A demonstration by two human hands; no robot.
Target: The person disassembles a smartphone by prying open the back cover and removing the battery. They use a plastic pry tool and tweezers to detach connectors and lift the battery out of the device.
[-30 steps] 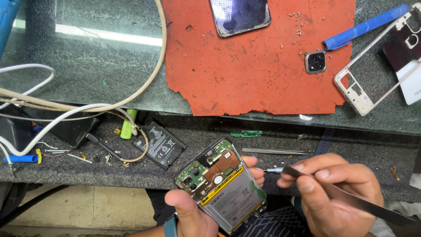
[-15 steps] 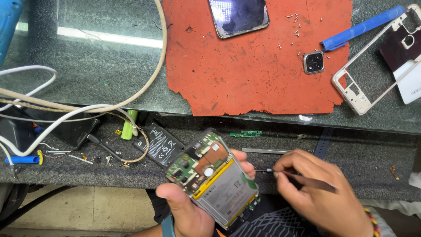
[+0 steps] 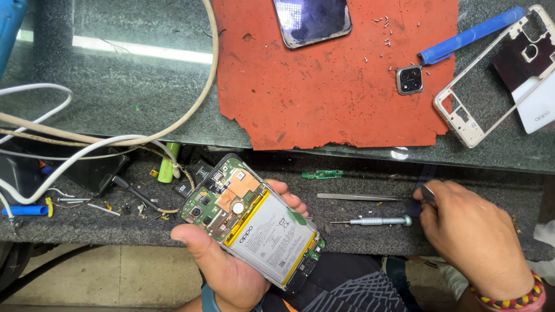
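My left hand (image 3: 225, 271) grips an opened phone (image 3: 254, 222) from below, with its white battery, green circuit board and copper shield facing up. My right hand (image 3: 474, 237) rests on the dark lower ledge to the right, its fingertips pinched on a dark flat tool (image 3: 417, 190) standing against the ledge. Metal tweezers (image 3: 358, 197) and a small silver screwdriver (image 3: 373, 221) lie on the ledge between the two hands, just left of my right fingertips.
On the glass counter a torn red mat (image 3: 335, 86) carries a phone screen (image 3: 312, 20), a camera module (image 3: 409, 79) and several loose screws (image 3: 393, 26). A blue pry tool (image 3: 468, 36), a phone frame (image 3: 462, 115) and a white back cover (image 3: 537, 104) lie right. Cables (image 3: 87, 138) crowd the left.
My right hand has moved right and up, away from the phone to the ledge. My left hand has lifted the phone slightly up and left.
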